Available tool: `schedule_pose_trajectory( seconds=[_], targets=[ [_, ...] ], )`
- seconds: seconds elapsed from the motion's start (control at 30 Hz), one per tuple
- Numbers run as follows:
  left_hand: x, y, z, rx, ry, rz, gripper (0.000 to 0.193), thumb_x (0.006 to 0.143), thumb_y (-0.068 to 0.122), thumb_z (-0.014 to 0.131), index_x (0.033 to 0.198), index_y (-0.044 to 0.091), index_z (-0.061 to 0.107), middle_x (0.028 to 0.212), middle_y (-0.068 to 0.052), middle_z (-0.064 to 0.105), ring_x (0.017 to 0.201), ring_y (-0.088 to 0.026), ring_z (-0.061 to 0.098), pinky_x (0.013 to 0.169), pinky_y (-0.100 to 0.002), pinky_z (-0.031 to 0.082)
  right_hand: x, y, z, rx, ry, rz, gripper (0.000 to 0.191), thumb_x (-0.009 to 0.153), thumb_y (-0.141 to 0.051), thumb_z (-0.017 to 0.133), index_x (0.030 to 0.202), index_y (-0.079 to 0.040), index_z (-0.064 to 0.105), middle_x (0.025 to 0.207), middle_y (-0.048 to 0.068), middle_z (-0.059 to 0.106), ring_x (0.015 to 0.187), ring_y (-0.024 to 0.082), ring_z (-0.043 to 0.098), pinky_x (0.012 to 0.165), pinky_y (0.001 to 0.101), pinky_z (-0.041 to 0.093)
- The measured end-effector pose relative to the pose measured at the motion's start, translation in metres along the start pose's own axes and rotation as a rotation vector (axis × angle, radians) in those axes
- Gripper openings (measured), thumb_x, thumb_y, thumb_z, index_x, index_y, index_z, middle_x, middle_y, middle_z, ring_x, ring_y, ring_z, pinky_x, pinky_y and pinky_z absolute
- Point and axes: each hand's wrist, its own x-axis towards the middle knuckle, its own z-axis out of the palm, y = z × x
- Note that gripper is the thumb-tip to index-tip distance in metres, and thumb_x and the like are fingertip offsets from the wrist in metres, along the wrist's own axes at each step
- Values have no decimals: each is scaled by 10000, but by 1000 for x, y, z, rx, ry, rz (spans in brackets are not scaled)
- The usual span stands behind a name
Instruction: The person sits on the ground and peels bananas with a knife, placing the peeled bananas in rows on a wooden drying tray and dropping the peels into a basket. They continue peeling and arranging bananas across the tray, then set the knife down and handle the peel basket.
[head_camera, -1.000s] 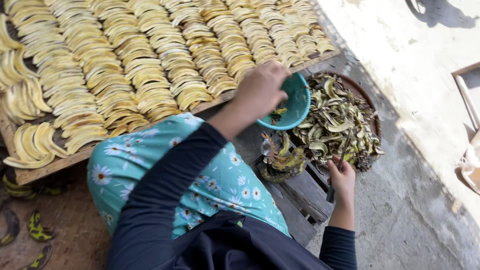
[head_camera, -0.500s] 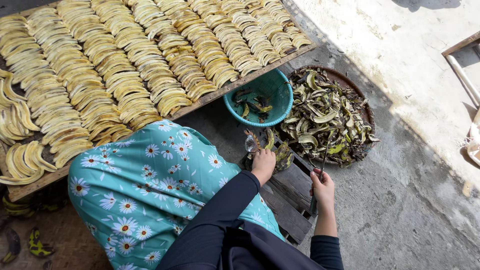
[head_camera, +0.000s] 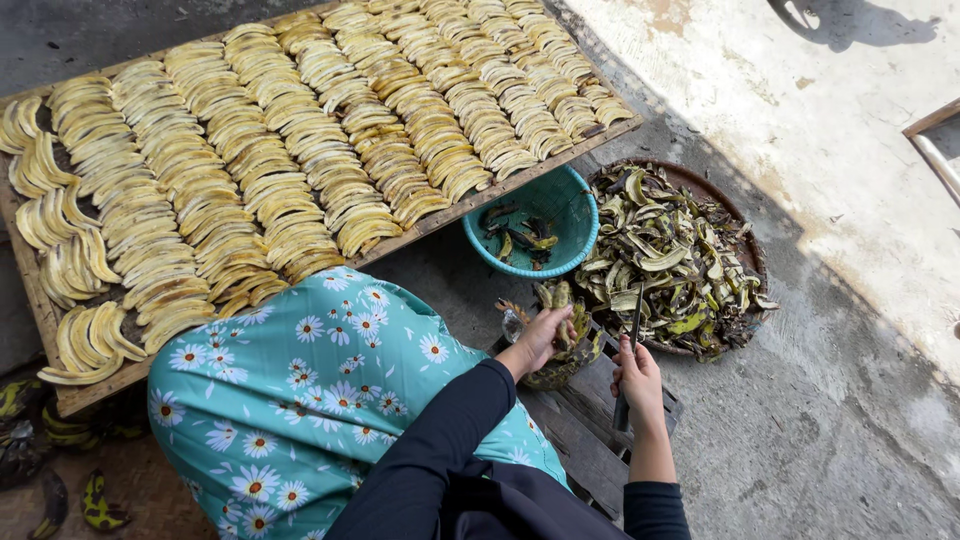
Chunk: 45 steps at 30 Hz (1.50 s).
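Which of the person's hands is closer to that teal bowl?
Left. The left hand grips a banana bunch just below the teal bowl; the right hand, holding a knife, sits lower, farther away.

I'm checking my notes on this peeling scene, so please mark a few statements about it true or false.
1. The right hand holds a knife. True.
2. The left hand rests in the teal bowl. False: it reaches into a small container of unpeeled bananas near the knee.
3. The teal bowl is full of peeled slices. False: it holds only a few dark peel scraps.
4. The peels are heaped on a round tray right of the bowl. True.
5. The peeled bananas lie in rows on a wooden board. True.
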Motion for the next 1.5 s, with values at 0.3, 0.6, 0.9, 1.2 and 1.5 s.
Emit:
schedule_pose_trajectory(
  seconds=[0.3,0.6,0.9,1.2,1.5],
  targets=[
    [-34,55,-4,1140,420,973,426,941,109,630,1359,192,612,1255,-2,686,1366,-250,565,1254,-644,158,-17,-83,35,-174,-354,-319,526,1083,-294,464,1595,-179,425,738,-17,489,569,76,442,473,238,388],
    [-33,69,-16,1091,432,1121,418,965,120,683,1376,187,639,1182,-10,660,1241,-210,615,1284,-545,220,-23,-94,53,-405,-206,-617,477,1048,-204,564,1499,-78,474,806,-41,546,663,39,471,566,206,405],
    [-28,64,-16,1139,416,1280,470,942,70,690,1397,185,661,1258,-4,695,1281,-200,638,1311,-515,196,-23,-107,68,-123,-215,-360,296,1082,-361,463,1196,-101,548,690,7,485,493,68,396,401,223,313],
    [-10,65,-23,-431,-251,485,472,946,95,743,1405,93,630,1273,-45,708,1200,-139,643,1080,-334,507,3,-104,64,514,-545,193,385,1078,-481,394,1051,-105,469,716,30,527,538,94,512,375,211,394],
    [-1,93,-59,-764,30,485,419,1039,207,627,1419,86,498,1228,-65,646,1144,-179,651,979,-435,600,98,-141,20,33,138,-101,443,1074,-399,445,1401,-174,247,822,62,552,555,123,521,437,278,457]
  ],
)
